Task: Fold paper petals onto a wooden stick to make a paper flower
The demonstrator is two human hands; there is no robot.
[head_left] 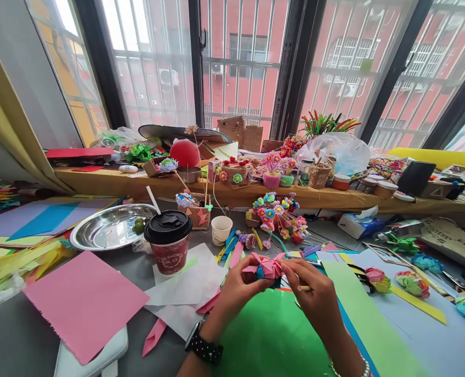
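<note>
My left hand (238,280) is closed around a folded pink paper flower (270,267) with blue paper beneath it, held above a green mat (271,335). My right hand (313,285) is pinched at the flower's right side. A thin wooden stick (305,288) juts out from between its fingers; the other end is hidden. Loose pink folded paper pieces (154,337) and white paper sheets (191,293) lie left of my hands. On the right, finished-looking crumpled paper flowers (412,284) rest on pale paper.
A lidded drink cup (169,246) with a straw stands left, beside a steel plate (99,230). A white paper cup (221,229) and a bunch of fuzzy flowers (279,214) stand ahead. A pink sheet (85,306) lies near left. Crafts crowd the windowsill (232,195).
</note>
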